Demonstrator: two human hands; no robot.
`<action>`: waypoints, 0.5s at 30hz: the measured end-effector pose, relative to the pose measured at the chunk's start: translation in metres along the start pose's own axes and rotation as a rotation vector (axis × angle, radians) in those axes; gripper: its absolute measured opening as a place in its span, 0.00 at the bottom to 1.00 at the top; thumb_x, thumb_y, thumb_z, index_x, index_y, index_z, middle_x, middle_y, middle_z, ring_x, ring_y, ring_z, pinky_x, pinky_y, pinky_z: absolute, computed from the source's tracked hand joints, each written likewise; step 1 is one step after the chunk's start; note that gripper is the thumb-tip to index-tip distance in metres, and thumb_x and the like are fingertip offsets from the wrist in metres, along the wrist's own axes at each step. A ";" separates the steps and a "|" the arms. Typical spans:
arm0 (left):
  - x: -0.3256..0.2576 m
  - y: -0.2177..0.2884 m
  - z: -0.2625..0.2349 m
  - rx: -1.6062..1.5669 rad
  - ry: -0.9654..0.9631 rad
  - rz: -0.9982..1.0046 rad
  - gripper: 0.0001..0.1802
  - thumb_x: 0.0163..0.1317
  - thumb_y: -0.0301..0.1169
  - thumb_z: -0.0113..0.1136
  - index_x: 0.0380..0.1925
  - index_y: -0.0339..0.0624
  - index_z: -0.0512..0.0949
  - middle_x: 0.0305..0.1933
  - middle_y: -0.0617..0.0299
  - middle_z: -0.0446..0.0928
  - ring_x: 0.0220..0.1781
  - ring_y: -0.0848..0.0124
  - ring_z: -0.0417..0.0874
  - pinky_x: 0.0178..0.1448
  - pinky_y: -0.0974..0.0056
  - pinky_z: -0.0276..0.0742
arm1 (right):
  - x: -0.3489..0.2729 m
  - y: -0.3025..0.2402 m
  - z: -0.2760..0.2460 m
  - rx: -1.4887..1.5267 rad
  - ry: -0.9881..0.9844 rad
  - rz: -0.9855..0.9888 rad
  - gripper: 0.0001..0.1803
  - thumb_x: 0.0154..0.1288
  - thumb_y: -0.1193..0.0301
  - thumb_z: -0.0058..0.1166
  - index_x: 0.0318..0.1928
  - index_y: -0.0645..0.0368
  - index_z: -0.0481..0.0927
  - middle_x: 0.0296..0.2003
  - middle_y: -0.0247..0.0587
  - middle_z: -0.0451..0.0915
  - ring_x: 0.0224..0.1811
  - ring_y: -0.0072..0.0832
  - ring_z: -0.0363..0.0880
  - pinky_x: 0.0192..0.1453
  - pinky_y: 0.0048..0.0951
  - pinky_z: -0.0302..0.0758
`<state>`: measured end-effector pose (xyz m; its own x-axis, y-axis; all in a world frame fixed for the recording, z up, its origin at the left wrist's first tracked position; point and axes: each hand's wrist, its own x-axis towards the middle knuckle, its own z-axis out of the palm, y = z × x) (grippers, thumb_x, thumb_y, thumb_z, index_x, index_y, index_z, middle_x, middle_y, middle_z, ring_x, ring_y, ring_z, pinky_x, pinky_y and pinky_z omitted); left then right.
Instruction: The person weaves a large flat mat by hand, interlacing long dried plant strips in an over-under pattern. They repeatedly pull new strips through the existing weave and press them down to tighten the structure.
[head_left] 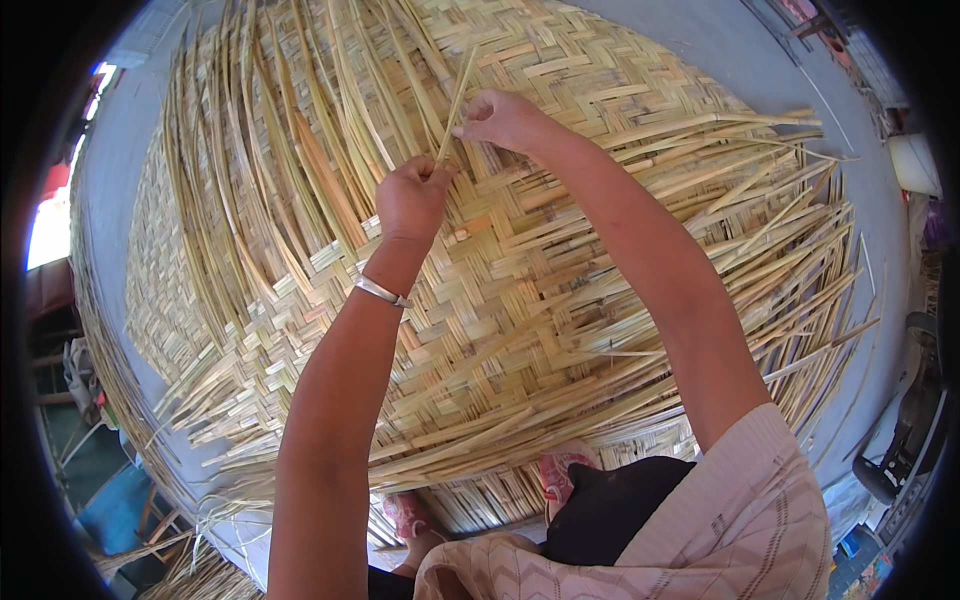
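Observation:
A large mat [480,290] of flat yellow-green reed strips, woven in a zigzag pattern, spreads under both my hands. My left hand [408,200], with a silver bangle on its wrist, is closed on the lower end of a reed strip [459,95] near the weave's far part. That strip stands up at a slant. My right hand [502,122] pinches the same strip partway up, thumb and finger together. Long loose strips [290,140] run away from me over the mat's far left part, beside my left hand.
More loose reed ends [790,250] fan out past the mat's right edge, over the grey floor [690,50]. My feet in red patterned shoes [405,515] stand at the near edge. A blue object [112,510] lies at lower left. A black wheeled thing [890,440] stands at right.

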<state>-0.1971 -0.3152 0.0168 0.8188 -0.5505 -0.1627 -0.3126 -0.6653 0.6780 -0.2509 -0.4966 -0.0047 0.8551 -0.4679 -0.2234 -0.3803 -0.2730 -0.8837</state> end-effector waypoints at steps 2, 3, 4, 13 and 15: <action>0.002 -0.002 0.002 -0.117 0.023 -0.086 0.14 0.58 0.38 0.67 0.28 0.36 0.83 0.18 0.66 0.74 0.18 0.79 0.70 0.26 0.69 0.69 | 0.004 -0.001 0.001 -0.138 0.035 -0.049 0.15 0.50 0.65 0.69 0.35 0.56 0.78 0.31 0.40 0.81 0.35 0.30 0.79 0.41 0.32 0.75; 0.002 -0.003 0.003 -0.169 0.037 -0.113 0.14 0.58 0.38 0.67 0.28 0.36 0.82 0.18 0.67 0.74 0.18 0.80 0.70 0.25 0.70 0.68 | 0.004 -0.001 0.001 -0.158 0.027 -0.067 0.13 0.51 0.66 0.67 0.34 0.56 0.78 0.30 0.39 0.81 0.35 0.32 0.80 0.41 0.33 0.75; 0.002 -0.004 0.004 -0.192 0.050 -0.111 0.14 0.58 0.38 0.67 0.27 0.36 0.82 0.18 0.67 0.74 0.18 0.80 0.70 0.25 0.70 0.68 | 0.003 -0.002 0.001 -0.177 0.036 -0.089 0.11 0.51 0.67 0.65 0.34 0.55 0.78 0.29 0.39 0.81 0.34 0.34 0.80 0.41 0.34 0.75; 0.000 -0.009 0.005 -0.290 0.082 -0.133 0.14 0.59 0.37 0.65 0.25 0.36 0.80 0.18 0.69 0.72 0.18 0.80 0.70 0.24 0.72 0.69 | 0.005 -0.023 0.007 -0.587 0.035 -0.090 0.10 0.57 0.71 0.54 0.40 0.57 0.80 0.36 0.45 0.83 0.42 0.43 0.81 0.44 0.42 0.77; -0.001 -0.007 0.004 -0.293 0.075 -0.145 0.14 0.59 0.37 0.65 0.25 0.35 0.79 0.19 0.68 0.72 0.18 0.80 0.70 0.25 0.72 0.70 | 0.008 -0.030 0.004 -0.658 -0.024 -0.048 0.12 0.58 0.70 0.54 0.42 0.56 0.82 0.39 0.44 0.84 0.46 0.43 0.82 0.47 0.43 0.78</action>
<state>-0.1976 -0.3116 0.0092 0.8810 -0.4153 -0.2267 -0.0477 -0.5547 0.8307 -0.2314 -0.4887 0.0186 0.8811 -0.4258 -0.2059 -0.4712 -0.7533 -0.4589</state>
